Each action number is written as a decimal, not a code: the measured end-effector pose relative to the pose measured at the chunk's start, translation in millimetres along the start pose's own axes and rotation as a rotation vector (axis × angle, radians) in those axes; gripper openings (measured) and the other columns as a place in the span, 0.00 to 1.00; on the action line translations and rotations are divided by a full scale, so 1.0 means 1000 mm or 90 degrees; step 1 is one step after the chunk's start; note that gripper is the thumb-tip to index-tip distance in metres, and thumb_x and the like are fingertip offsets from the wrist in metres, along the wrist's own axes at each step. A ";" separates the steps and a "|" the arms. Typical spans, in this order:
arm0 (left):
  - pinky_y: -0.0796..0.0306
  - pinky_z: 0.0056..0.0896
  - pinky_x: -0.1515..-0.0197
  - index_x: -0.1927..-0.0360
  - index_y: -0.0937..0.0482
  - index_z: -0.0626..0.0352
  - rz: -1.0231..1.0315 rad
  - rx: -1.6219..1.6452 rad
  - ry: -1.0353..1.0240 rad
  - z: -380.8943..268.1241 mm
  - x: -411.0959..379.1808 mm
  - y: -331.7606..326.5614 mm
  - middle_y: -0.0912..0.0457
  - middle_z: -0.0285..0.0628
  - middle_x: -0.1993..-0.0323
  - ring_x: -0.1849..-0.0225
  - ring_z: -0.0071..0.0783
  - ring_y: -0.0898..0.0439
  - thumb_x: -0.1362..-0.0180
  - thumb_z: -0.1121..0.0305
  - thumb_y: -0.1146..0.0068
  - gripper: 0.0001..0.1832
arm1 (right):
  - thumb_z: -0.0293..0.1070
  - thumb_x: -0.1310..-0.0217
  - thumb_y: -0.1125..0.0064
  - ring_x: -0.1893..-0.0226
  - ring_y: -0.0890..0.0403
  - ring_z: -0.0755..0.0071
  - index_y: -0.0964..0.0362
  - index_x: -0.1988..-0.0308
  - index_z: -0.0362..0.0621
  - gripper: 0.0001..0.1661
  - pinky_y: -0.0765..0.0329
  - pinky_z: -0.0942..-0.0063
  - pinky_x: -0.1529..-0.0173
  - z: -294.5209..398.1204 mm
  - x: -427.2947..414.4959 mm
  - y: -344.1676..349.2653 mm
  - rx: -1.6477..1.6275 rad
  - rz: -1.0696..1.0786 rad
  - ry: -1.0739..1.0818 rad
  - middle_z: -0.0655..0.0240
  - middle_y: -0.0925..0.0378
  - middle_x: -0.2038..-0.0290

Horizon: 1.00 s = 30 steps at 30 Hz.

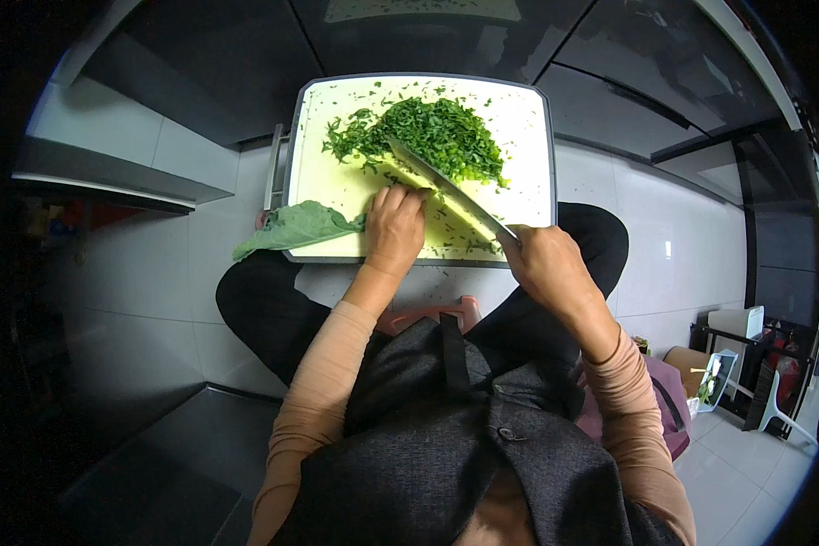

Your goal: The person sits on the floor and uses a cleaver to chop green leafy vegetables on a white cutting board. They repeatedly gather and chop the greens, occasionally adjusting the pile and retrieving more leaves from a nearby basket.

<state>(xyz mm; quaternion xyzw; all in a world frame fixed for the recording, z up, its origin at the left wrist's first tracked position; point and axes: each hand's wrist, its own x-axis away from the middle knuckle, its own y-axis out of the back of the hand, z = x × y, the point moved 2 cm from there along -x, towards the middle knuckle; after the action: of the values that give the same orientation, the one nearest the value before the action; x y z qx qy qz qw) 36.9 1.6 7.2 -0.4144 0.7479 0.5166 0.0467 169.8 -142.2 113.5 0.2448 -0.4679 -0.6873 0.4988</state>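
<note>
My right hand point(548, 259) grips the handle of a kitchen knife point(450, 188), whose broad steel blade slants up and left over a white cutting board point(529, 136). With curled fingers, my left hand point(396, 222) holds a green leaf point(300, 226) against the board, close to the blade. The leaf's wide end sticks out past the board's left edge, and its held part is mostly hidden under my fingers. Beyond the knife lies a heap of finely chopped greens point(437, 133). Small shreds are scattered around the heap and on the near side of the blade.
Dark glossy cabinets point(423, 41) stand just beyond the board. My knees flank it, above a pale tiled floor point(676, 273). A metal bar point(274, 167) rises along the board's left side. At right are a purple bag point(669, 409) and a black rack point(768, 348).
</note>
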 end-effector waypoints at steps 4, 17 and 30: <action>0.34 0.40 0.56 0.63 0.21 0.58 0.005 -0.007 -0.002 -0.001 0.000 0.001 0.26 0.39 0.65 0.60 0.40 0.29 0.53 0.76 0.47 0.12 | 0.35 0.40 0.50 0.79 0.25 0.43 0.25 0.71 0.34 0.15 0.27 0.56 0.72 -0.005 0.011 0.003 0.001 0.007 0.011 0.47 0.29 0.83; 0.34 0.41 0.55 0.63 0.22 0.58 0.029 -0.012 -0.003 -0.002 -0.001 0.003 0.27 0.41 0.66 0.61 0.42 0.29 0.54 0.77 0.49 0.13 | 0.36 0.40 0.51 0.78 0.25 0.41 0.26 0.72 0.36 0.15 0.27 0.54 0.70 -0.003 0.001 -0.014 0.008 0.038 -0.029 0.46 0.28 0.81; 0.33 0.42 0.58 0.71 0.27 0.61 0.005 0.007 -0.005 -0.002 0.003 0.004 0.30 0.45 0.69 0.63 0.46 0.30 0.53 0.78 0.49 0.04 | 0.39 0.40 0.51 0.73 0.23 0.41 0.25 0.72 0.34 0.18 0.26 0.54 0.65 0.008 -0.030 -0.027 0.035 0.060 -0.036 0.45 0.25 0.78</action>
<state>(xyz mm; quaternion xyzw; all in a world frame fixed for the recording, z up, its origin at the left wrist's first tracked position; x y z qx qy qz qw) 33.0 -0.6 9.7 -0.4089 0.7523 0.5141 0.0500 162.8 -110.2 89.2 0.2164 -0.5116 -0.6565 0.5102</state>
